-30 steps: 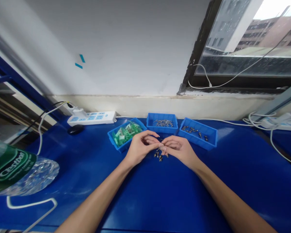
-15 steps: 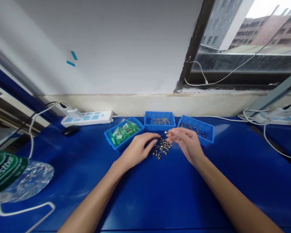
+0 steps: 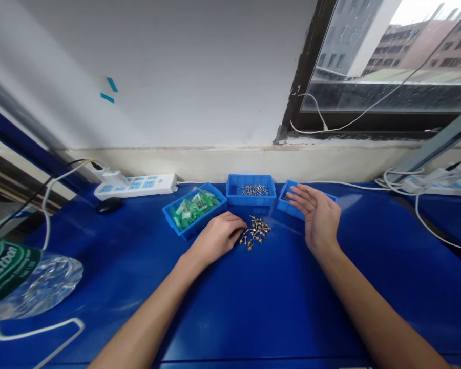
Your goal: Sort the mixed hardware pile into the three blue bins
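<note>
A loose pile of small brass-coloured and silver metal parts (image 3: 258, 229) lies on the blue table (image 3: 246, 307). At the pile's left edge, my left hand (image 3: 218, 236) has its fingers closed together; whatever they pinch is too small to make out. Over the right blue bin (image 3: 292, 209) my right hand (image 3: 319, 215) is raised with its fingers stretched out, holding nothing visible and covering much of that bin. The middle blue bin (image 3: 250, 197) contains silver screws or pins. Green packets (image 3: 195, 207) fill the left blue bin (image 3: 188, 231).
A power strip (image 3: 153, 185) and a black mouse (image 3: 109, 205) are at the back left. A large water bottle (image 3: 42, 287) stands at the left edge, near a white cable (image 3: 42, 335). More white cables (image 3: 418, 205) lie at the right.
My right hand has moved right from above the pile to the right bin, its fingers now spread and the small part gone from them. My left hand's fingers have closed at the pile's edge.
</note>
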